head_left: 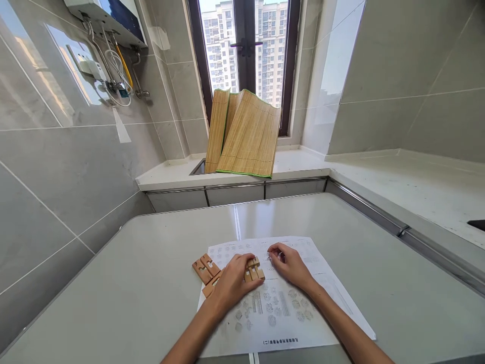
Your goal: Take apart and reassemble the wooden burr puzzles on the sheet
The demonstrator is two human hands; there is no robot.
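A few notched wooden blocks, light in colour and side by side, lie on a printed paper sheet. My left hand curves around them, fingers along the far side and thumb along the near side. Several darker reddish-brown notched wooden blocks rest left of that hand, partly on the sheet's edge and partly hidden by the hand. To the right, my right hand is curled over the sheet, its fingertips bent together close to the paper. Whatever those fingers may hold is hidden.
The paper carries small line drawings of assembled shapes and lies on a white table with a centre seam. Behind the table, a folded bamboo mat leans by the window above a white counter. A water heater hangs on the left wall.
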